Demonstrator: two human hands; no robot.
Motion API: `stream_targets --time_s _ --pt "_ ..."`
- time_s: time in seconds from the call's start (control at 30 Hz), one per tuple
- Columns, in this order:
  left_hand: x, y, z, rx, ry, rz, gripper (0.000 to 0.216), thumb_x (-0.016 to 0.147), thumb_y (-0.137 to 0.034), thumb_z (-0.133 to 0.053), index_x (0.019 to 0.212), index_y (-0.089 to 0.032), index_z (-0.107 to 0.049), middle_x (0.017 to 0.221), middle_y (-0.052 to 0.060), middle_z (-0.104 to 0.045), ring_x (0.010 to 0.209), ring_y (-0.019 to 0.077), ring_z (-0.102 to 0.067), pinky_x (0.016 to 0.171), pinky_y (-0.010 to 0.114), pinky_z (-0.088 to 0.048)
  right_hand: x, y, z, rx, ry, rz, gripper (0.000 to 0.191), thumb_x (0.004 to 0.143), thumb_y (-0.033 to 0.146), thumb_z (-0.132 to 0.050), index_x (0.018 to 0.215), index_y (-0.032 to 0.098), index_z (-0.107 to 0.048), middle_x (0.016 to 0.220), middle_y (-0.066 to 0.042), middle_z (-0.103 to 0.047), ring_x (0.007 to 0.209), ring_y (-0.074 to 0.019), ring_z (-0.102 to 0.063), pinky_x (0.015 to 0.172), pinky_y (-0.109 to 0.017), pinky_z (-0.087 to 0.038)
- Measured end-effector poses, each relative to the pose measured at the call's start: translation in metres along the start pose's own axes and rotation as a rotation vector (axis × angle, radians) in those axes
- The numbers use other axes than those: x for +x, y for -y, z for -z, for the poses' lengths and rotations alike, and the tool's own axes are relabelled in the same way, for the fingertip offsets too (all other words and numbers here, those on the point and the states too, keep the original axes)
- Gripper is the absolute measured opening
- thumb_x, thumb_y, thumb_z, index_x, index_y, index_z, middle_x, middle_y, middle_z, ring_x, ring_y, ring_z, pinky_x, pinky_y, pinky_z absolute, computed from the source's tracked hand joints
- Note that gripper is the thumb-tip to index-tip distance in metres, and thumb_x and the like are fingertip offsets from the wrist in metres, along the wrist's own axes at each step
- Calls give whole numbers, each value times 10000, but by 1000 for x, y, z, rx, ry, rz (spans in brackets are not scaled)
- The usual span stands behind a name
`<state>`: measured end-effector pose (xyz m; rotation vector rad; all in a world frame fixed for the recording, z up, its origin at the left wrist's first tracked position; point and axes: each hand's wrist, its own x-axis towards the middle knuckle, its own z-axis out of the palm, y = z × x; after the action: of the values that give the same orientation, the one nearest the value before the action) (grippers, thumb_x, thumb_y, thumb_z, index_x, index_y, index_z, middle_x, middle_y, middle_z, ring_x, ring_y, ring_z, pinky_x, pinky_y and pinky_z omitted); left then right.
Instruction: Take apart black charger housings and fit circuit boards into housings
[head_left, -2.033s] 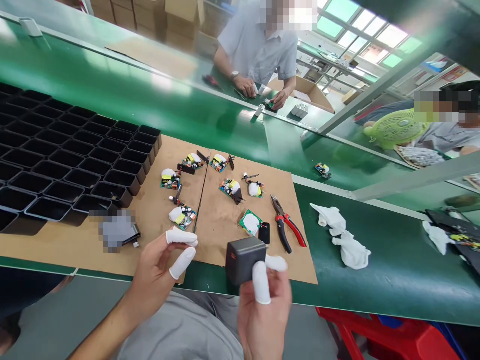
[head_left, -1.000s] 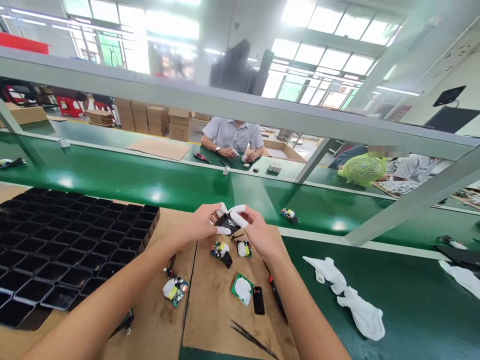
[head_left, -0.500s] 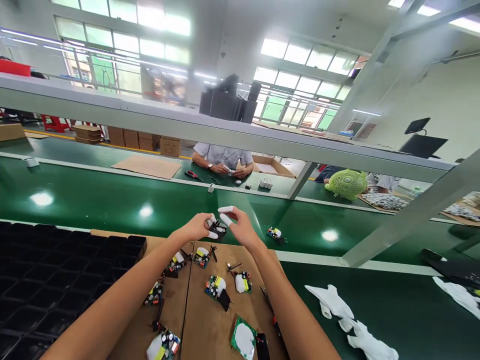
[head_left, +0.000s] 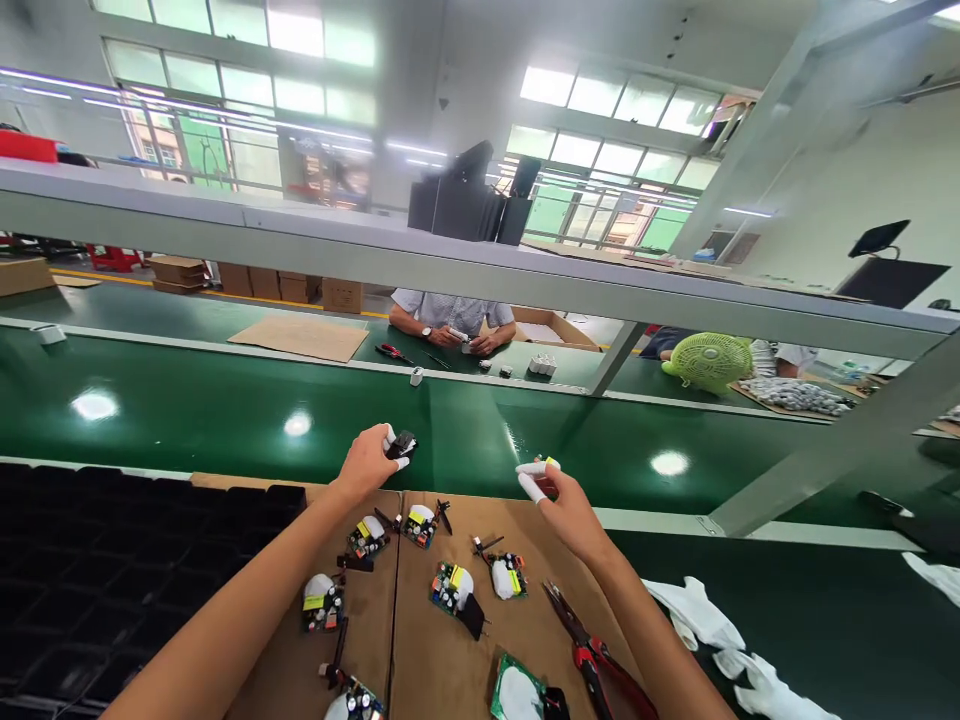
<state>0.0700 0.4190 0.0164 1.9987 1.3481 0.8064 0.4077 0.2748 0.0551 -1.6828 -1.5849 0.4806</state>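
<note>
My left hand (head_left: 366, 464), white covers on its fingertips, is closed on a small black plastic housing (head_left: 403, 446) above the green conveyor belt. My right hand (head_left: 564, 505), also with white-covered fingertips, is held apart from it, thumb and forefinger parted and nothing seen between them. Just behind those fingers a circuit board (head_left: 553, 462) lies on the belt, mostly hidden. Below my hands, several circuit boards with white blobs and yellow parts rest on brown cardboard, among them one board (head_left: 453, 587) with a black plate and a green-edged board (head_left: 517, 688).
Red-handled pliers (head_left: 589, 645) lie near my right forearm. Black trays (head_left: 150, 580) fill the left side. White gloves (head_left: 697, 612) lie at right. A metal shelf beam (head_left: 480, 262) crosses ahead; beyond it a co-worker (head_left: 454, 318) handles a white part beside a green fan (head_left: 709, 362).
My hands have moved apart: the left carries the black housing leftward, while the right has gone right to the board on the belt. The pliers have come into fuller view.
</note>
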Motion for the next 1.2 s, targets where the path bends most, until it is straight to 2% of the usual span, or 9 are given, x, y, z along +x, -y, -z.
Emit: stream_targets --time_s 0.13,0.23,0.4,0.6,0.8,0.9,0.97,1.1,1.2 --pt "-37 -39 8 -36 -179 -169 186 1005 -308 -843 1030 -167 -724 1034 27 -745 930 205 -730 869 390 -649 -39 51 -19 -13 66 153 193 1057 420 -753 1113 244 -810 1098 -45 -798 1039 -233 -777 999 -434 -657" --pt "-78 -72 19 -114 -283 -328 217 868 -180 -846 830 -213 -635 885 -23 -672 831 173 -669 784 307 -587 -69 93 -27 -2 -10 251 281 1093 419 -669 1317 280 -766 1180 -54 -780 1134 -249 -770 1014 -422 -659" --pt "-162 -119 39 -219 -379 -479 106 911 -216 -813 908 -220 -707 883 5 -743 793 177 -729 744 292 -605 -120 138 -22 20 -88 457 429 1130 329 -641 1559 343 -635 1458 -65 -756 1351 -241 -738 1145 -407 -631" --pt "-250 -160 39 -241 -670 -582 142 894 -135 -833 900 -233 -731 816 -11 -785 697 160 -747 660 248 -628 -183 164 -11 -162 -184 764 642 1087 110 -628 1707 224 -509 1398 -147 -770 1266 -244 -776 1041 -366 -675" --pt "-316 -173 29 -139 -794 -485 132 855 -176 -830 911 -249 -736 792 -34 -750 651 151 -731 643 230 -649 -239 188 -9 -225 -209 858 482 1092 182 -605 1566 238 -668 1523 -168 -642 1387 -301 -657 1111 -448 -620" --pt "-346 -161 16 -173 -724 -366 176 852 -203 -869 945 -249 -726 858 -19 -771 726 167 -766 718 244 -679 -262 183 -13 -145 -165 807 434 1123 210 -563 1537 270 -676 1601 -155 -570 1474 -296 -601 1149 -446 -593" --pt "-366 -146 5 -252 -651 -240 196 882 -232 -884 995 -244 -724 928 7 -799 815 190 -802 795 268 -701 -276 163 -16 -129 -202 716 396 1122 174 -594 1493 276 -686 1537 -141 -625 1411 -270 -645 1123 -419 -586" --pt "-402 -113 -12 -404 -546 34 252 902 -312 -901 1079 -224 -745 968 42 -832 840 216 -832 787 272 -713 -304 94 -22 -371 -200 577 277 1112 193 -661 1369 267 -733 1211 -90 -767 1124 -263 -737 948 -402 -565" --pt "-422 -98 -13 -472 -507 142 279 874 -323 -924 1082 -216 -771 1010 59 -848 864 224 -837 815 278 -716 -325 46 -27 -550 -163 513 233 1143 274 -581 1295 274 -758 1168 -93 -779 1071 -295 -762 885 -429 -536"
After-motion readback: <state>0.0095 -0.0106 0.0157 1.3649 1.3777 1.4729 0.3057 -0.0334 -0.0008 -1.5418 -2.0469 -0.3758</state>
